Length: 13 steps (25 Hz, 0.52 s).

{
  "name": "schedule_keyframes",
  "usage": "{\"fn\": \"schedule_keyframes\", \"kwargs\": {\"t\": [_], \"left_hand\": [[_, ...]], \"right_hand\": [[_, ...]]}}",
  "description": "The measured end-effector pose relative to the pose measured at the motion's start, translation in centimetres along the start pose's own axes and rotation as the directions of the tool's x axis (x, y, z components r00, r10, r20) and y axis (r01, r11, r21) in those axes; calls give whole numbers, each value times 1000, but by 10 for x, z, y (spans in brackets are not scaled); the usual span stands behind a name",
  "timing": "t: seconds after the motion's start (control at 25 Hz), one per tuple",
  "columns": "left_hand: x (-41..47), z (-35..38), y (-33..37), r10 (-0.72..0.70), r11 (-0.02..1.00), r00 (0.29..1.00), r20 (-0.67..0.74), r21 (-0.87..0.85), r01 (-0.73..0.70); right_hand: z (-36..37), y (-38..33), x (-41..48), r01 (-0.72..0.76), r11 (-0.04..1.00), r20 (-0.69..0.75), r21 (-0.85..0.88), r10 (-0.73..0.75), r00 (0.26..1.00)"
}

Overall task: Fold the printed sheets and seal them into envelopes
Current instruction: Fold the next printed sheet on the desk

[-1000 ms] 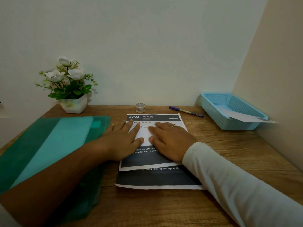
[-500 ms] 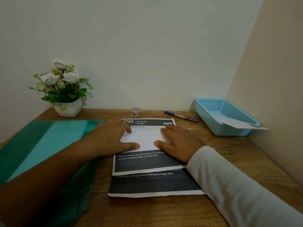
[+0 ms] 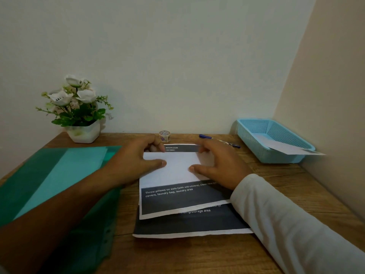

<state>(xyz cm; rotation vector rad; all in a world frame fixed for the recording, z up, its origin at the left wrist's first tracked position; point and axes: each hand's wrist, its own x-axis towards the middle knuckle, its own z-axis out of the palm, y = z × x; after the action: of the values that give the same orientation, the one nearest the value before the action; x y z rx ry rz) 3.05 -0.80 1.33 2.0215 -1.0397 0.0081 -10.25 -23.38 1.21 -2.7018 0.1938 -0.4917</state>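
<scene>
paper fold at risk of skew

top sheet (image 3: 177,171) lying mid desk (image 3: 276,194), slightly askew over a second sheet (image 3: 187,224). left hand (image 3: 136,161) and right hand (image 3: 219,165) apart, each pinching the far edge, thumbs flat on the white middle. probably about to bring that edge nearward. risk of a crooked crease from uneven pull; risk of dragging the second sheet along, loose and unpinned beneath. tape (image 3: 164,136) just beyond the far edge, easy to knock.
</scene>
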Motion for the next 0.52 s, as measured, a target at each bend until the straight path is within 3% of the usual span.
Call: {"fn": "schedule_keyframes", "kwargs": {"t": [0.12, 0.24, 0.4, 0.52], "left_hand": [[-1, -3, 6, 58, 984, 988, -141, -156, -80], [-1, -6, 6, 87, 969, 979, -182, -212, -125], [-3, -4, 4, 109, 975, 983, -146, -178, -134], [-5, -1, 0, 113, 985, 993, -32, -129, -116]], "right_hand": [[-2, 2, -1, 16, 999, -50, 31, -14, 999], [-5, 4, 1, 91, 992, -240, 85, -68, 968], [-6, 3, 1, 119, 987, -326, 107, -78, 942], [-2, 7, 0, 91, 995, -230, 49, -78, 970]]}}
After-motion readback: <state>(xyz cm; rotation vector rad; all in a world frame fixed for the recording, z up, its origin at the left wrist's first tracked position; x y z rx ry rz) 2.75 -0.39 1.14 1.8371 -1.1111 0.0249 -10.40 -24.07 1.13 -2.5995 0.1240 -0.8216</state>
